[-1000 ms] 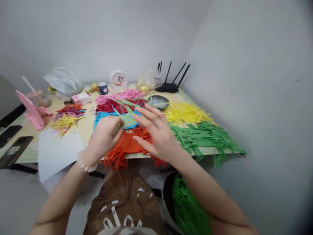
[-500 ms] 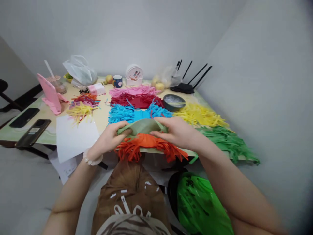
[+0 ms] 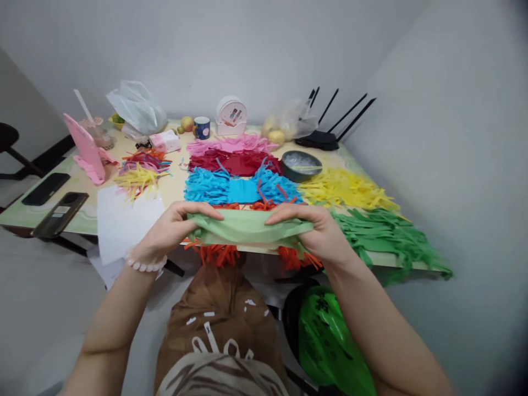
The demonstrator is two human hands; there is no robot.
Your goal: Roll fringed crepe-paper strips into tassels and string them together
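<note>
A pale green fringed paper sheet point(image 3: 247, 226) is stretched flat between both hands above the table's front edge. My left hand point(image 3: 171, 230) pinches its left end, fingers closed over the top edge. My right hand point(image 3: 319, 231) grips its right end the same way. Orange fringed paper point(image 3: 216, 254) lies right under the sheet and hangs over the table edge. Behind it lie blue fringed paper point(image 3: 241, 188), dark red fringed paper point(image 3: 235, 162) and pink fringed paper point(image 3: 229, 145).
Green fringed paper point(image 3: 383, 234) and yellow fringed paper point(image 3: 342, 190) lie at right, a grey bowl point(image 3: 300, 165) behind. A white sheet point(image 3: 124, 220), mixed strips point(image 3: 138, 173), two phones point(image 3: 60, 212) and a pink stand point(image 3: 84, 154) are at left. A router point(image 3: 322, 140), mug point(image 3: 202, 127) and bags stand at the back.
My right hand went from open above the table to gripping the pale green sheet. Both hands have pulled apart and spread the sheet wide above the orange paper.
</note>
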